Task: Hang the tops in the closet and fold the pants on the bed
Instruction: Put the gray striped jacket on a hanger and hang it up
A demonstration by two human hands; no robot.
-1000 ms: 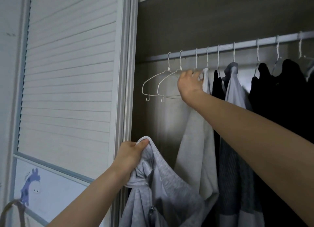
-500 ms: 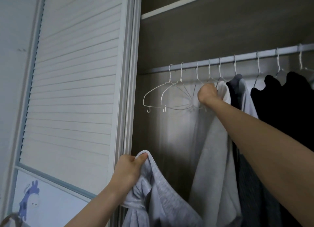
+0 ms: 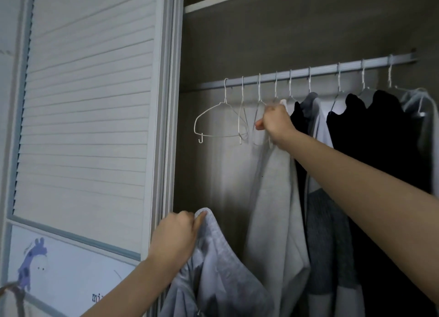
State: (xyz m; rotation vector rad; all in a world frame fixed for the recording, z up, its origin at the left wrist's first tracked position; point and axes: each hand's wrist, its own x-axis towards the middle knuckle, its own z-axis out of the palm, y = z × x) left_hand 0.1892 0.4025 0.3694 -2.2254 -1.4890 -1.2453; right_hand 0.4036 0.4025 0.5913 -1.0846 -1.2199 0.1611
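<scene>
Up at the left end of the closet rail [image 3: 308, 71], the person stood before the open closet, its louvred sliding door [image 3: 90, 103] pushed left with a small giraffe sticker [image 3: 32, 262] on the panel below. Hung clothes filled the rail's middle and right end: black tops [image 3: 370, 131], a dark grey one, and a pale grey top [image 3: 275, 198] nearest the empty wire hangers [image 3: 218, 122]. A grey top [image 3: 221, 269] dangled low at the closet's left edge, not yet hung, bunched in the left hand [image 3: 175, 238], whose fingers were curled tight around its collar. The right hand [image 3: 275, 122] was closed at the spare hangers beside the pale top; blur hid which wire it pinched. I judged the hanging step was under way: next, one hanger needed unhooking and threading into that collar.
</scene>
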